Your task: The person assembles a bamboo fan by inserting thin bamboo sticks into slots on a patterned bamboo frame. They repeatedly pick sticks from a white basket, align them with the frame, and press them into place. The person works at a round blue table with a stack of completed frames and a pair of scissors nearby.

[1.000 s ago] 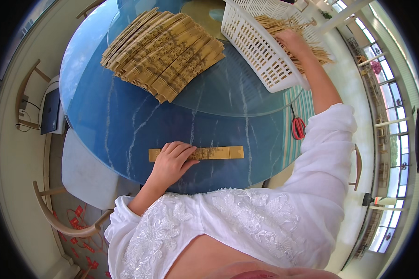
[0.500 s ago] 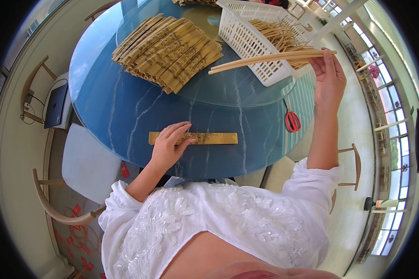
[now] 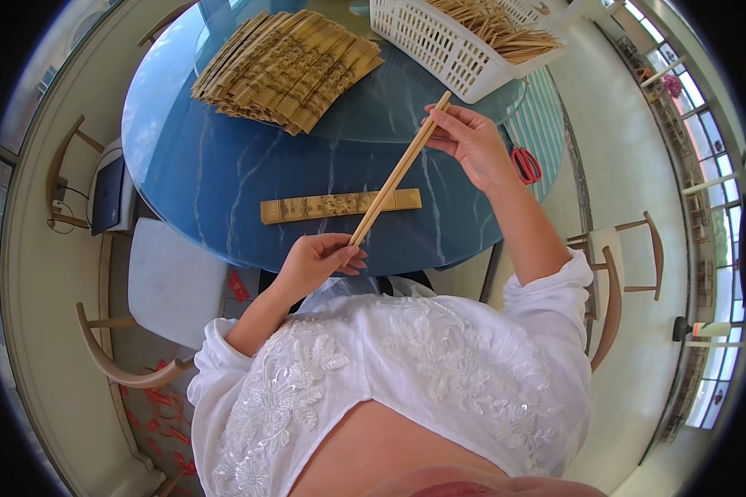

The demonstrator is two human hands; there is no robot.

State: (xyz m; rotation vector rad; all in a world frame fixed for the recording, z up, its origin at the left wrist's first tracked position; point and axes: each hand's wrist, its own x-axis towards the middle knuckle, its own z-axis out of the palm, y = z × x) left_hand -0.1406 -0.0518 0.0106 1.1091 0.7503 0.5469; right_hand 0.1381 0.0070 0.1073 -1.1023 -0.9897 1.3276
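The left hand has its fingers closed on the near end of a pair of wooden chopsticks; the right hand pinches them close to the far end. They slant across the right part of a gold paper sleeve on the blue counter; whether they touch it is hard to tell from above. A slack pinch could let the pair splay, and a low dip might nudge the sleeve askew. Farther off stand stacked sleeves, left, and a white basket, right.
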